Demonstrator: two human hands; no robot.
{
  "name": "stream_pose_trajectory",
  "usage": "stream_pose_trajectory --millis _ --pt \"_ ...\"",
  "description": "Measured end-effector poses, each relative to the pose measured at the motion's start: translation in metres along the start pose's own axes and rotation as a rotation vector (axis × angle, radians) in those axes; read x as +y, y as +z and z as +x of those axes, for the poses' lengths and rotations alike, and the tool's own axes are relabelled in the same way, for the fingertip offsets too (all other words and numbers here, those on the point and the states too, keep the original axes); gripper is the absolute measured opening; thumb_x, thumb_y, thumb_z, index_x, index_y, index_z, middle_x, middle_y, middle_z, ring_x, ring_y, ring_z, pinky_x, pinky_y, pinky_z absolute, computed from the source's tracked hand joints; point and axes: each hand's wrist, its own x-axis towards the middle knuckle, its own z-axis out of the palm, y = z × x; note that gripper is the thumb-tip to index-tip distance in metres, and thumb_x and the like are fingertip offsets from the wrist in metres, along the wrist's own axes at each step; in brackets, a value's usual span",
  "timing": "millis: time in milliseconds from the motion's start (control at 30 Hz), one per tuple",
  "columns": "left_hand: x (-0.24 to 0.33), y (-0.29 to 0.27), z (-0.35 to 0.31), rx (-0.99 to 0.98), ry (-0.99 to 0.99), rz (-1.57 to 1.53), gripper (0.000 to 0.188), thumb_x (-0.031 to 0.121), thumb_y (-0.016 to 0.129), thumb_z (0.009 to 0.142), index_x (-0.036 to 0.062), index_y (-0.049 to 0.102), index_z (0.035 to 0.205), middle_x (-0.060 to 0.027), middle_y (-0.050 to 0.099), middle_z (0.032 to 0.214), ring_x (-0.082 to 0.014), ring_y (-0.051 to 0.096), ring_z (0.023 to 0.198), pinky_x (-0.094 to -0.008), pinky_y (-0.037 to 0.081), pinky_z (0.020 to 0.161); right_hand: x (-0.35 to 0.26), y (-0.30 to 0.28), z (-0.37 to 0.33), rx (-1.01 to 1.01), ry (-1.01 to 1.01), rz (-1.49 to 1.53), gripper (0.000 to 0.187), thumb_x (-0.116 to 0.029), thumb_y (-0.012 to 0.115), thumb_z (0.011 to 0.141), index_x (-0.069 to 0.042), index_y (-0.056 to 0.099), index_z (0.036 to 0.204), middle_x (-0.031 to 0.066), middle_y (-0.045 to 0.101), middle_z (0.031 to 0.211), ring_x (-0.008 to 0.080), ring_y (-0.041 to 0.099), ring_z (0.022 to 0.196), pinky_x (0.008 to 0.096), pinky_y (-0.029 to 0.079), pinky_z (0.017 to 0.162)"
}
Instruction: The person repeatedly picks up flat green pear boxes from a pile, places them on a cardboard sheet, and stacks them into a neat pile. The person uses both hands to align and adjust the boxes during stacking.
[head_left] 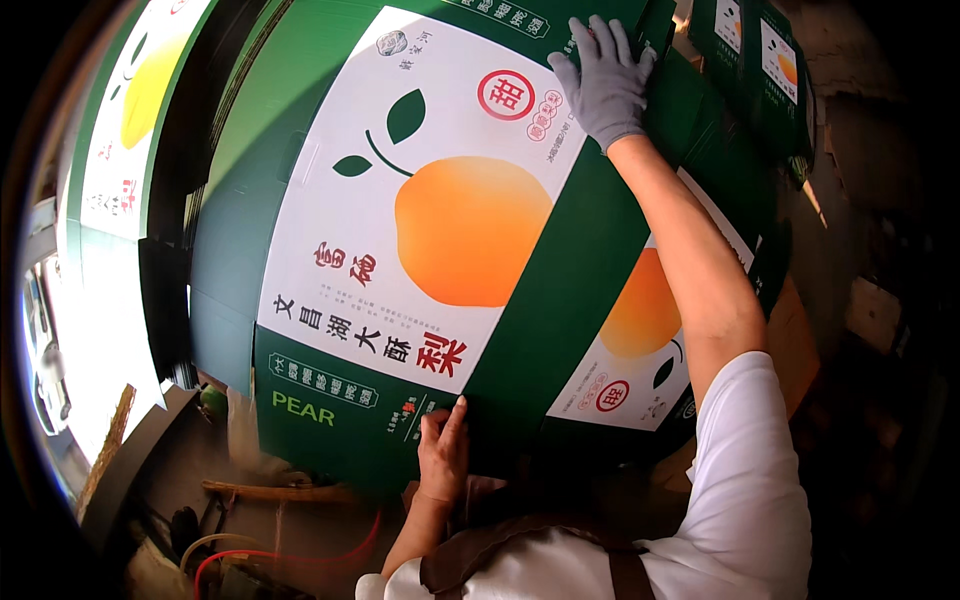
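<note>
A large flattened cardboard carton (540, 330), green with white panels printed with a yellow-orange pear, lies in front of me. My right hand (607, 88), in a grey glove, is spread flat on its far right part, fingers apart. My bare left hand (443, 455) touches the green near border beside the big white panel's lower corner. One of its fingers points out straight and another is bent; nothing shows between them. Part of the second pear panel (640, 320) is hidden under my right forearm.
More green cartons with pear prints (765, 60) stand at the far right. Another printed carton (140, 110) rises at the left in bright light. Near the lower left are a wooden stick (280, 492), a red hose (290, 553) and a dark curved edge (135, 465).
</note>
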Motion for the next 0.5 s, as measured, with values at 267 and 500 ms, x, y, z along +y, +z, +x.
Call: stream_pose_trajectory --millis 267,500 --pt "-0.023 -0.004 -0.029 0.022 0.061 -0.163 0.048 -0.003 0.06 0.085 0.0103 0.056 0.131 -0.0124 0.053 0.1 -0.0281 0.059 0.081 -0.037 0.051 0.07 -0.166 -0.113 -0.139 -0.246 0.019 0.081 0.065 -0.057 0.041 0.095 -0.015 0.039 0.144 0.0119 0.036 0.148 0.03 0.029 0.14 0.0703 0.018 0.107" --pt "-0.031 -0.057 -0.057 -0.023 0.023 -0.285 0.03 0.003 0.059 0.086 0.0 0.051 0.115 -0.0217 0.056 0.106 -0.0413 0.057 0.099 -0.0455 0.049 0.083 -0.301 -0.204 -0.234 -0.392 -0.075 0.322 0.067 -0.051 0.05 0.091 -0.012 0.038 0.144 0.0166 0.032 0.151 0.0338 0.026 0.142 0.0686 0.01 0.11"
